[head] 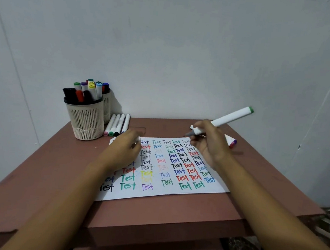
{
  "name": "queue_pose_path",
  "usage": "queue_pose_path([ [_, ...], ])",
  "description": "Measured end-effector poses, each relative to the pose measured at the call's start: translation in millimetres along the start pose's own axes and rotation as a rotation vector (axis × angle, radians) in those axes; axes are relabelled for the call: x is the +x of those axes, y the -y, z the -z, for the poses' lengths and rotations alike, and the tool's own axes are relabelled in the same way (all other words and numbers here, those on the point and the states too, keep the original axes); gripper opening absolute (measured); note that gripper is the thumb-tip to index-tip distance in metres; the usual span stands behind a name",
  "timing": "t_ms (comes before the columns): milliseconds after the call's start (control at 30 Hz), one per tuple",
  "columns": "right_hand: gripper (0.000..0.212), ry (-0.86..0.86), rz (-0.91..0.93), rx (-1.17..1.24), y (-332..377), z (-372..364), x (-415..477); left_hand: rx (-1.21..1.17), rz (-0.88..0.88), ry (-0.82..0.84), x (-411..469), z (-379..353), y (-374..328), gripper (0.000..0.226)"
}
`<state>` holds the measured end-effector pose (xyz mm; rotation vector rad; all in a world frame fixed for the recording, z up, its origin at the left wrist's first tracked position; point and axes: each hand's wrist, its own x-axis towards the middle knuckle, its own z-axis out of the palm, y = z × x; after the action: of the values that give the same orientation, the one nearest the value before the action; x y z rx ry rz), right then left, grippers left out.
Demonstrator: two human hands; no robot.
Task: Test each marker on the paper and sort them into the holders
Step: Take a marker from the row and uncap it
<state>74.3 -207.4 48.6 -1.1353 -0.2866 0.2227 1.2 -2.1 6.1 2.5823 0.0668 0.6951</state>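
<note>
Right hand (206,146) grips the marker (228,117), tip near the paper's (154,195) far edge. Left hand (126,147) rests on the paper, blurred; I can't tell its grip. Holders (87,118) stand far-left.

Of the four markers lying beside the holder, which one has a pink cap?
The leftmost marker, the one nearest the holder; its neighbour has a green cap.
</note>
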Motion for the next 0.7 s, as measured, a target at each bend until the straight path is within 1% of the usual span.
queue_pose_path([
  [100,0.025,0.079,-0.011,-0.004,-11,-19,3,-0.054,-0.029,-0.001,0,-2,-2,0.028],
  [233,0.024,0.142,-0.038,0.01,-26,-31,8,-0.05,-0.045,0.015,1,-3,-3,0.033],
  [333,0.023,0.179,-0.048,0.009,-37,-33,10,-0.121,-0.021,-0.007,1,-5,-2,0.037],
  [400,0.022,0.201,-0.044,-0.016,-41,-33,11,-0.183,0.008,-0.023,2,-5,-1,0.034],
  [533,0.019,0.216,-0.027,-0.076,-44,-32,15,-0.229,-0.004,-0.033,2,-6,-2,0.02],
  [700,0.017,0.257,-0.039,-0.113,-48,-33,14,-0.256,-0.065,-0.041,1,-4,-5,0.017],
])
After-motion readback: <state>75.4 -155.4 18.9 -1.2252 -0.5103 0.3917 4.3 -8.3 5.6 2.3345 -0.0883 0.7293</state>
